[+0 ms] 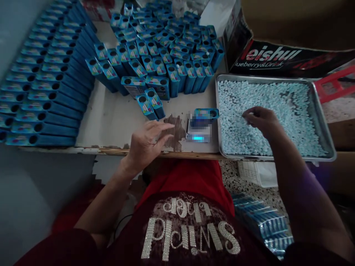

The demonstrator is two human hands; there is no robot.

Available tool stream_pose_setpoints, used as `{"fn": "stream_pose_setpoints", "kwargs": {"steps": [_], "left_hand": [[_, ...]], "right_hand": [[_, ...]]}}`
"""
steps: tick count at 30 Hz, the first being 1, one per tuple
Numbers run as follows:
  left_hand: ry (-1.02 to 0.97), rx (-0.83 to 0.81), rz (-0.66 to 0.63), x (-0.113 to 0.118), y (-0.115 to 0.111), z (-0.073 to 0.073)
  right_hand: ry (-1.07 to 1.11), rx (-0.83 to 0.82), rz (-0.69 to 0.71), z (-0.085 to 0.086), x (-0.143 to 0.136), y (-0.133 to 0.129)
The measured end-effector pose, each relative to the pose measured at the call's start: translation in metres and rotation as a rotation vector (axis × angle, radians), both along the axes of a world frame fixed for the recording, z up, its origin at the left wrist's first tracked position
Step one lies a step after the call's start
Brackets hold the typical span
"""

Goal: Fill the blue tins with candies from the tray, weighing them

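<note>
My left hand (148,143) hovers over the table's front edge, thumb and forefinger apart with nothing between them. Above the tray of small pale-blue candy-like pellets (244,138), my right hand (260,119) has its fingertips drawn together; whatever they pinch is hidden. Between my hands a small digital scale (198,137) with a lit display sits on the table, partly blurred out. One blue box with a round hole (206,113) lies on or against the scale. Two upright blue boxes (151,104) stand just beyond my left hand.
Many blue boxes (158,48) crowd the back of the table (94,127), and stacked rows (47,88) fill its left side. The pellets lie in a metal tray (277,158). Behind it stands an open black carton (263,62). Wrapped blue packs (260,218) and a white basket (256,173) are below.
</note>
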State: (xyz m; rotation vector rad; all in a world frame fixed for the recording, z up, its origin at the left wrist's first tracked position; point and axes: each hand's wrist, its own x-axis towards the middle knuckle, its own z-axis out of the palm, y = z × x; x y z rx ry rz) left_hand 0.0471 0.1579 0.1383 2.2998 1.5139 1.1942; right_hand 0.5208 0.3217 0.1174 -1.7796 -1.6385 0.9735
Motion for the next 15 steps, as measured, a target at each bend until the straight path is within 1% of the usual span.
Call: {"fn": "stream_pose_setpoints", "kwargs": {"steps": [4, 6, 10, 13, 15], "left_hand": [[-0.007, -0.026, -0.069, 0.010, 0.005, -0.004], [0.000, -0.030, -0.081, 0.017, 0.009, -0.003], [-0.017, -0.029, -0.022, 0.027, 0.014, 0.005], [-0.045, -0.040, -0.003, 0.028, 0.014, 0.010], [-0.091, -0.061, 0.007, 0.029, 0.014, 0.009]], "right_hand": [[0.361, -0.158, -0.139, 0.019, 0.005, -0.009], [0.508, -0.256, -0.166, 0.026, 0.002, -0.014], [0.590, -0.382, -0.134, 0.032, -0.009, -0.022], [0.622, -0.383, -0.120, 0.032, -0.021, -0.029], [0.620, -0.350, -0.091, 0.030, -0.028, -0.035]]}}
